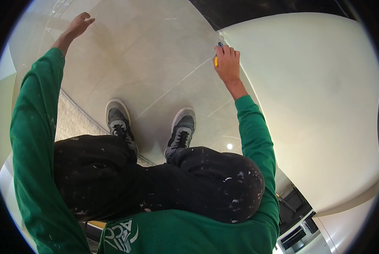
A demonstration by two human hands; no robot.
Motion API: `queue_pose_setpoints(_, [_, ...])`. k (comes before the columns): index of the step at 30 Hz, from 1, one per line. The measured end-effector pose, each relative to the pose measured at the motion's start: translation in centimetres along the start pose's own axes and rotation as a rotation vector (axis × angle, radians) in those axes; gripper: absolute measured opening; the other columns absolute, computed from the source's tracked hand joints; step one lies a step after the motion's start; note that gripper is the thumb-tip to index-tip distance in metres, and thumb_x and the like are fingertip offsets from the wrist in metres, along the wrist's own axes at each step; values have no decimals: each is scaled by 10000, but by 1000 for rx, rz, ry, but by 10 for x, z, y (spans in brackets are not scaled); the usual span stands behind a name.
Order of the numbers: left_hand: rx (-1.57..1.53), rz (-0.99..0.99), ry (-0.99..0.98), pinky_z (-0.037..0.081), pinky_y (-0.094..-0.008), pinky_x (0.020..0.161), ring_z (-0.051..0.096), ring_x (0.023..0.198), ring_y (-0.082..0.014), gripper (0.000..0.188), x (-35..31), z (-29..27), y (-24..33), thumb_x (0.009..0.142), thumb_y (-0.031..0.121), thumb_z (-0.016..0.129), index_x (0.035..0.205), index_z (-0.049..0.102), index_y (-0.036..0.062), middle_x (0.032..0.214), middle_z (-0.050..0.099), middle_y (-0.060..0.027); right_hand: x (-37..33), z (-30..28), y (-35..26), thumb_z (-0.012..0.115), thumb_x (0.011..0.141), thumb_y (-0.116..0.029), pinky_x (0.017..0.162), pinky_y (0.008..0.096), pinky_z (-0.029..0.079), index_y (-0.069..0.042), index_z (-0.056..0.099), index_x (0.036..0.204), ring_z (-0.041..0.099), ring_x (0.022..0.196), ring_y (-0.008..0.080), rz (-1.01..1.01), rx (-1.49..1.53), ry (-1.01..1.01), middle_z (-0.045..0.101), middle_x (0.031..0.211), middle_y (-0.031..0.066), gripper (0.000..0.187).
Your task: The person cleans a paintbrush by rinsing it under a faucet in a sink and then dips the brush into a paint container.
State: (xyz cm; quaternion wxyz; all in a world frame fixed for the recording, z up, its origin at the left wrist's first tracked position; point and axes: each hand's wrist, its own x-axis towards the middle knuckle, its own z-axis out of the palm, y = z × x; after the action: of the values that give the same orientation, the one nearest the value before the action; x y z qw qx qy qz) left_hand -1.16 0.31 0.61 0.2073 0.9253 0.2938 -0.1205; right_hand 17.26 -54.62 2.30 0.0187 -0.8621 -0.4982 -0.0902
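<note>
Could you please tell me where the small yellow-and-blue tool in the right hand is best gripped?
Probably by the tool's yellow end, coming from the near left: that part shows uncovered beside the right hand, which hides the middle, while the blue end points away from the person.

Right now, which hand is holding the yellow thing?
The right hand, near the white wall, is wrapped around the yellow-and-blue tool. The left hand shows nothing in its grasp.
</note>
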Motion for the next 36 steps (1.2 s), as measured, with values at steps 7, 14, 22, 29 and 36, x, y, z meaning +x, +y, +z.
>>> queue_pose_setpoints(7, [4,-22,19,397,-384,958,498,1156,-325,517,2,7,-5,863,434,569,1160,541,12,1209,552,-185,-1,3,1,625,757,-135,727,376,352,-131,568,1028,510,843,218,82,32,-1,491,877,43,277])
queue_pose_setpoints(14, [13,-22,-19,394,-387,961,497,1160,-326,521,3,7,0,862,436,564,1161,540,9,1214,550,-189,-7,2,5,639,734,-116,726,377,343,-141,564,1035,497,830,215,103,102,62,473,865,33,311])
queue_pose_setpoints(22, [-1,-8,0,396,-399,956,495,1161,-333,537,6,11,-12,865,439,554,1172,530,0,1213,548,-198,-7,0,3,627,755,-103,717,373,344,-124,584,1048,496,812,218,85,140,144,479,850,40,297])
queue_pose_setpoints(29, [7,-12,-12,398,-397,952,499,1155,-333,539,7,10,-16,861,441,558,1177,530,5,1214,548,-198,-8,2,2,629,751,-106,717,382,352,-117,586,1058,502,824,225,111,126,150,491,855,48,310])
queue_pose_setpoints(36, [6,10,-2,396,-396,956,501,1154,-324,519,8,3,-11,869,426,556,1176,532,8,1196,556,-195,-10,2,10,632,730,-131,732,382,354,-113,577,1012,505,840,230,86,135,99,490,859,47,288])
